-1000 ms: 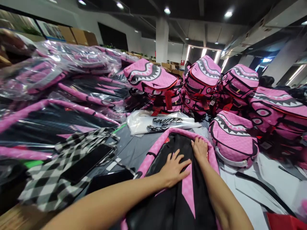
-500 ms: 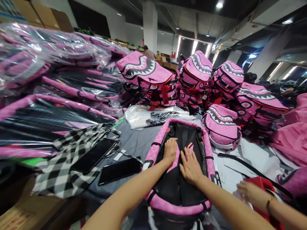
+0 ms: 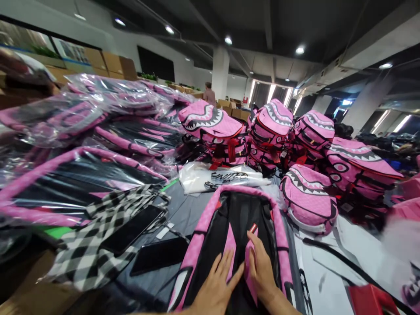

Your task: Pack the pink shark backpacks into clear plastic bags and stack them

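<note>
In the head view a pink-edged backpack (image 3: 280,227) lies flat in front of me, its black panel upward with two pink strips. Spread fingers of my left hand (image 3: 216,280) rest on the lower middle of this panel, over the left strip's lower end. My right hand (image 3: 260,267) is on the right-hand pink strip, fingers stretched out near a small red tag (image 3: 253,228). Neither hand visibly grips anything. The bottom of the backpack is cut off by the frame.
Plastic-wrapped pink backpacks (image 3: 82,175) are piled at left. A checked cloth (image 3: 82,249) and two dark phones (image 3: 160,256) lie beside the work. White printed bags (image 3: 226,177) lie beyond. Pink shark-mouth bags (image 3: 308,197) stand behind and right, near a black strap (image 3: 354,264).
My view has tilted up and shows more of the left side. Both hands have moved down the panel toward me. A nearby person's forearm at the right has left the picture.
</note>
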`<state>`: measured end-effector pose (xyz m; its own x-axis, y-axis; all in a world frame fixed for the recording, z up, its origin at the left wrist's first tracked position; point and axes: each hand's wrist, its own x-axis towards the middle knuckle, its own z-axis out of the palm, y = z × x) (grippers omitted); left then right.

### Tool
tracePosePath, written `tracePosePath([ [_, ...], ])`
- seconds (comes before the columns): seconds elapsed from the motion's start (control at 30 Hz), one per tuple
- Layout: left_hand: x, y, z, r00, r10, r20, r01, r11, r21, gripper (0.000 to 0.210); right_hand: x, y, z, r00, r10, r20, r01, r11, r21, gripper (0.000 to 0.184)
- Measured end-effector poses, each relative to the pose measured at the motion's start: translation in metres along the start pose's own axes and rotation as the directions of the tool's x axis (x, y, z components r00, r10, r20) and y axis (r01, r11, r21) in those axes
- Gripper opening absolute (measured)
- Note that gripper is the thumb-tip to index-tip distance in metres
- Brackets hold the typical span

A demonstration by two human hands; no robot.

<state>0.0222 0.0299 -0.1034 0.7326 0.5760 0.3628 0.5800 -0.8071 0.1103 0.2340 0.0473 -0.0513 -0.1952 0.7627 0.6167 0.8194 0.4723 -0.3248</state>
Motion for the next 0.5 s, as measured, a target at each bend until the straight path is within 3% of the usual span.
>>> tracePosePath([
  [0.1,-0.014,-0.001,0.017,0.997,0.066,-0.041,-0.057,0.982,0.182,0.069,0.047,0.019,-0.019,0.999,-0.035,-0.024,0.035,0.999,-0.006,0.039],
  [0.2,0.0,-0.008,-0.002,0.999,0.047,0.012,-0.048,0.994,0.095,0.057,0.081,0.048,-0.006,0.995,0.101,-0.021,-0.103,0.977,-0.189,0.032],
  [0.27,0.031,-0.017,-0.031,0.996,-0.081,0.029,0.083,0.994,-0.065,0.063,0.08,0.066,0.019,0.979,0.193,-0.062,-0.203,0.922,-0.33,0.034],
  [0.37,0.091,-0.04,-0.066,0.95,-0.313,-0.013,0.305,0.933,-0.192,0.075,0.053,0.086,0.055,0.976,0.165,-0.139,-0.209,0.885,-0.416,0.038],
  [0.43,0.121,-0.058,-0.067,0.935,-0.354,0.018,0.349,0.911,-0.221,0.082,0.037,0.097,0.06,0.984,0.088,-0.152,-0.145,0.896,-0.419,0.042],
  [0.5,0.136,-0.072,-0.053,0.939,-0.327,0.108,0.344,0.902,-0.262,0.092,0.039,0.103,0.05,0.994,0.016,-0.105,-0.061,0.896,-0.44,0.045],
])
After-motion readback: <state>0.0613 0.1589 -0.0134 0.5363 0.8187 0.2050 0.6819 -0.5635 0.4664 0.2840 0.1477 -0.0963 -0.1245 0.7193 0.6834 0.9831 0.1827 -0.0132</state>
